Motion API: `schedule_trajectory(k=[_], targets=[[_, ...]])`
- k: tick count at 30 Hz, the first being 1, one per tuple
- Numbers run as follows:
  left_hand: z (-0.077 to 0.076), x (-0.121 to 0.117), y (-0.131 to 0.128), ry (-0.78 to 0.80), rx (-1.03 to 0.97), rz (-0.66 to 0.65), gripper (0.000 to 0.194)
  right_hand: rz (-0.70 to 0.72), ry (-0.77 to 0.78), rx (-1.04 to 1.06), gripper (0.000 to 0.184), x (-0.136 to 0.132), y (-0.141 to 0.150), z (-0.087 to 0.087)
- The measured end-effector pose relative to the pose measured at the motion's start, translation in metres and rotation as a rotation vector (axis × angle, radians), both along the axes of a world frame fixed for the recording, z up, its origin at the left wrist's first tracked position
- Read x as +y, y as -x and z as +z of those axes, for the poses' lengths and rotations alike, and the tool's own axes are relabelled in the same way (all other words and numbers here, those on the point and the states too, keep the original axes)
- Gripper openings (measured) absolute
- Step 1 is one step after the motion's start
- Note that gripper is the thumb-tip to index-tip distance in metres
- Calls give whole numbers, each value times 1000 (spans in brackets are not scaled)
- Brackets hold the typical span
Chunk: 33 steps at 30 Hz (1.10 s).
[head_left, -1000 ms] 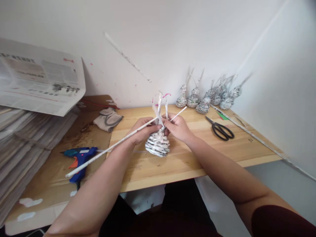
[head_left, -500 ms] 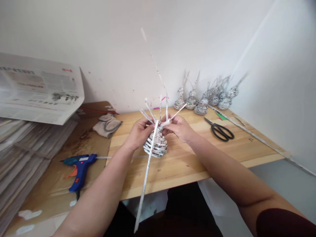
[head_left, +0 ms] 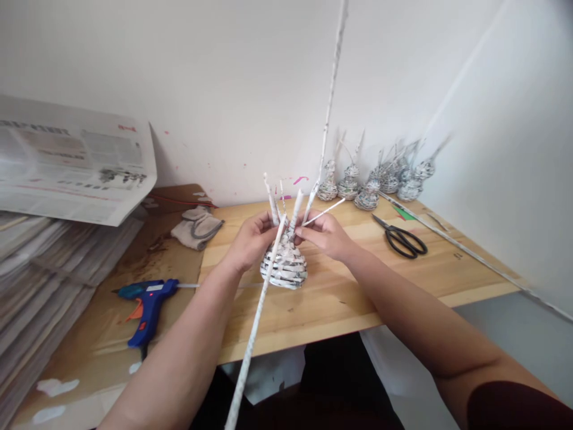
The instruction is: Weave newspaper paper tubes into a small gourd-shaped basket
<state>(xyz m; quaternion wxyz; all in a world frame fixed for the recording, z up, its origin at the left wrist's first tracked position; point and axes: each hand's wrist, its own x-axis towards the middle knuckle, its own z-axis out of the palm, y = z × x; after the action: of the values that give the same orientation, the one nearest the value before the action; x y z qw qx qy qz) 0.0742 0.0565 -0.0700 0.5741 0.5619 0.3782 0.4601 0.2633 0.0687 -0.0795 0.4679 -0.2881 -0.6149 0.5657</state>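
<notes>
Between my hands, at the middle of the wooden board, is a gourd-shaped woven piece [head_left: 286, 267] of rolled newspaper strips, with several paper rods sticking up from its neck. My left hand [head_left: 254, 240] is closed around the left side of the neck. On the right side, my right hand [head_left: 326, 235] pinches at the base of the rods. One long paper rod [head_left: 257, 325] slants from the neck down toward me, past the board's front edge. Another long rod [head_left: 330, 98] rises up and to the right against the wall. The fingertips are partly hidden behind the rods.
Several woven paper gourds [head_left: 367, 192] stand along the wall at the back right. Black-handled scissors [head_left: 400, 236] and a long paper rod [head_left: 465, 249] lie on the board [head_left: 340, 292]. Leftward are a blue glue gun [head_left: 151, 307], a cloth [head_left: 197, 227] and stacked newspapers [head_left: 54, 280].
The long upright rod has swung from leaning left to leaning right. A short rod near my right hand now stands up, and the rod toward me has shifted slightly left.
</notes>
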Motion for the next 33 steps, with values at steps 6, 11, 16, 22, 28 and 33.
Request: schedule_trajectory(k=[6, 11, 16, 22, 28, 33], targets=[[3, 0, 0, 13, 50, 1, 45, 21, 6, -34, 20, -1, 2, -3], [1, -1, 0, 23, 35, 8, 47, 43, -56, -85, 17, 1, 1, -4], [0, 0, -1, 6, 70, -7, 41, 34, -33, -93, 27, 1, 1, -5], [2, -2, -2, -10, 12, -52, 46, -100, 8, -25, 37, 4, 3, -10], [0, -2, -6, -50, 14, 25, 41, -89, 21, -5, 42, 6, 4, -10], [2, -2, -8, -40, 38, 14, 45, -115, -13, 6, 44, 6, 5, -9]])
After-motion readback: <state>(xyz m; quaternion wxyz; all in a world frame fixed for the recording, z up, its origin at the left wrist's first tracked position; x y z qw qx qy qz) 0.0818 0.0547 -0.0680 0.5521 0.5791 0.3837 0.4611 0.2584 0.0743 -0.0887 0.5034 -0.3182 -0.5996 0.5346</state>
